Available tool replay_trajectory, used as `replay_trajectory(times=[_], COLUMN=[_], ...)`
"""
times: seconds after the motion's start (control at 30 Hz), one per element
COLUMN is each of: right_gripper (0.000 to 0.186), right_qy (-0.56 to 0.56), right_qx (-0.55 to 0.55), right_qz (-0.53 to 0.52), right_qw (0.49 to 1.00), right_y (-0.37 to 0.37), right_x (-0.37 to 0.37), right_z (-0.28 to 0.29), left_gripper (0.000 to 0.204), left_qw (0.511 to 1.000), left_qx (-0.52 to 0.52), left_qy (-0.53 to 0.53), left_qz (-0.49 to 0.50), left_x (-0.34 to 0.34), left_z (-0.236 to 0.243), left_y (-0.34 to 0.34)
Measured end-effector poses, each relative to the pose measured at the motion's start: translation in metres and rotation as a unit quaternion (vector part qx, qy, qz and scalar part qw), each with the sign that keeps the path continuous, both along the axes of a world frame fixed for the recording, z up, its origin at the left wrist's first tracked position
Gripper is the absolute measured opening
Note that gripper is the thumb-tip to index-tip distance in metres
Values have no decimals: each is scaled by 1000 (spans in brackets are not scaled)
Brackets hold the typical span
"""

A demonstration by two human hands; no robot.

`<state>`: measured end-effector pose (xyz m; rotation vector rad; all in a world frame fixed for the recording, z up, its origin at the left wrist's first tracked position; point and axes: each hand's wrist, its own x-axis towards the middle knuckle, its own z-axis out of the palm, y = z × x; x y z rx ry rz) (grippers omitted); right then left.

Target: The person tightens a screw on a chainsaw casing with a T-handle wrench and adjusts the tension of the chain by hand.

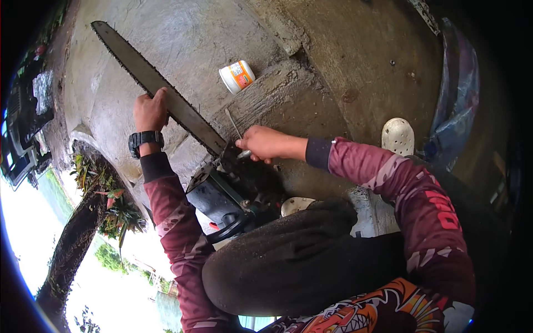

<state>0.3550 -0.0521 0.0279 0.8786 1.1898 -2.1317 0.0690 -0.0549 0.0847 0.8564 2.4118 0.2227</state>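
Note:
A chainsaw lies before me, its long bar (125, 55) pointing to the upper left and its dark body (214, 197) beside my bent knee. My left hand (151, 114) is closed on the bar and chain, partway along it. My right hand (261, 141) is closed on a tool with a thin metal shaft (232, 121), just right of the bar's base; the tool's handle is mostly hidden by my fingers. A white tub (236, 76) with an orange label lies on the concrete above that hand.
Rough concrete ground (333, 44) has a raised seam. A white perforated clog (397, 133) and crumpled blue plastic (447, 133) are at right. At left are a tree trunk (66, 244), plants (114, 213) and a dark vehicle-like object (25, 139). My knee (261, 261) fills the lower middle.

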Motion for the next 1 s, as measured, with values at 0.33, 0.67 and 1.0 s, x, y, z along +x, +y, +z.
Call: replay_trajectory(times=[0.33, 0.67, 1.0], right_gripper=[21, 17, 20], right_qy=[384, 443, 506], right_qx=[494, 469, 567], right_qz=[12, -52, 54], right_qw=[780, 762, 648], right_y=[-13, -19, -6], right_x=[38, 36, 37], right_z=[-5, -16, -17], left_gripper=[54, 54, 55], left_qw=[999, 999, 999], left_qx=[-4, -17, -14], left_qy=[32, 37, 46], left_qz=[-6, -3, 5], left_x=[-2, 2, -3], left_z=[-4, 1, -1], left_y=[-2, 1, -2])
